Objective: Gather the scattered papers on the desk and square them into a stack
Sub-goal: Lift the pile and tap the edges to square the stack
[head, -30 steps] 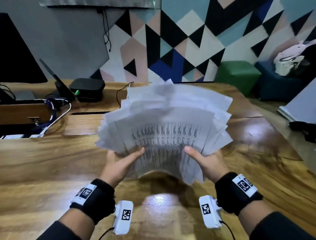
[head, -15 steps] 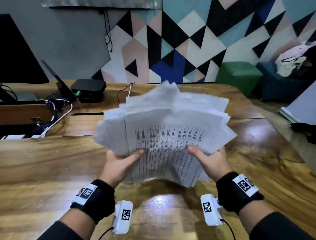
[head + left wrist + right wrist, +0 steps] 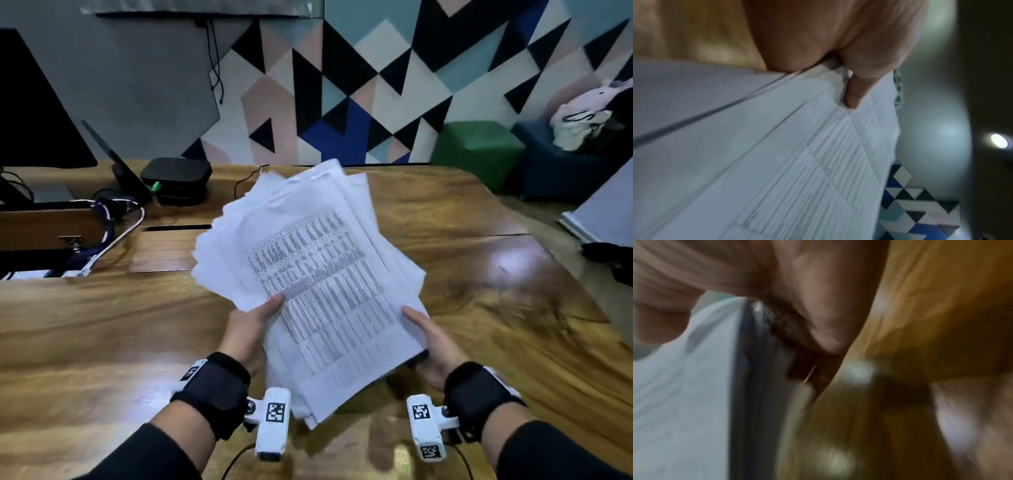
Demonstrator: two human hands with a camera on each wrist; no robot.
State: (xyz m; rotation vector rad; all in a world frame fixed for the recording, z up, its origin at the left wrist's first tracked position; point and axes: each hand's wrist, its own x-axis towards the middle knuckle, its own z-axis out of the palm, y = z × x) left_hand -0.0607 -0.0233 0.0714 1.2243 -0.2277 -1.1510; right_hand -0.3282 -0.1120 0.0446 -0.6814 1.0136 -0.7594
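A loose sheaf of white printed papers [image 3: 318,284] is held in the air above the wooden desk [image 3: 102,329], its sheets fanned and uneven at the far end. My left hand [image 3: 251,327] pinches the sheaf's left edge, thumb on top. My right hand [image 3: 433,346] grips the lower right edge, thumb on top and fingers hidden beneath. In the left wrist view the thumb presses on the papers [image 3: 797,162]. The right wrist view is blurred; the papers [image 3: 684,402] show edge-on beside the palm.
A black box [image 3: 176,180] with a green plug, a tablet on a stand [image 3: 116,161] and tangled cables [image 3: 109,233] sit at the desk's far left. A dark monitor [image 3: 30,113] stands behind. Green [image 3: 478,150] and blue [image 3: 555,171] stools lie beyond the desk's right corner.
The sheaf has turned clockwise and drawn narrower, from a wide fan into a more overlapped bundle. Both hands kept hold; the right hand dropped lower along the edge.
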